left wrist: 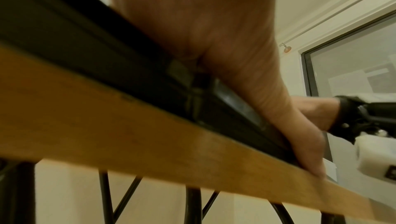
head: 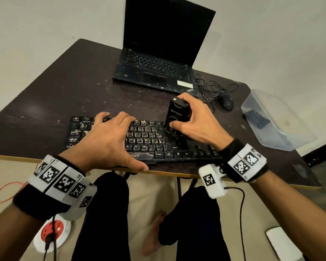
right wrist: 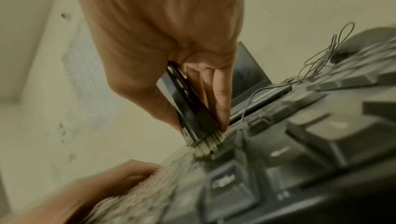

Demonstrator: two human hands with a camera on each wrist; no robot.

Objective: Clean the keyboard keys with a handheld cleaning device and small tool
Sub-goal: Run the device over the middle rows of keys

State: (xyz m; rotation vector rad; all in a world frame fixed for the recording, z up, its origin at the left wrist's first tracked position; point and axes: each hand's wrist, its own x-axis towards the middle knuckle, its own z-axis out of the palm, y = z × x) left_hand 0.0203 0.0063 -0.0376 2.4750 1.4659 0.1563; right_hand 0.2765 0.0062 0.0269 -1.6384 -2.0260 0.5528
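Note:
A black, dust-speckled keyboard (head: 149, 140) lies at the table's near edge. My left hand (head: 109, 136) lies spread over its left half, fingers on the far rows and thumb (left wrist: 304, 143) along the front edge. My right hand (head: 192, 117) grips a black handheld cleaning device (head: 175, 114) upright over the keyboard's right part. In the right wrist view the device (right wrist: 193, 114) ends in a pale brush (right wrist: 209, 144) whose bristles press on the keys (right wrist: 278, 160).
An open black laptop (head: 158, 59) stands behind the keyboard. A wired mouse (head: 227, 102) with tangled cable and a clear plastic box (head: 279, 119) lie at the right. The dark table (head: 45, 102) has a wooden front edge (left wrist: 128, 126). Below are my legs.

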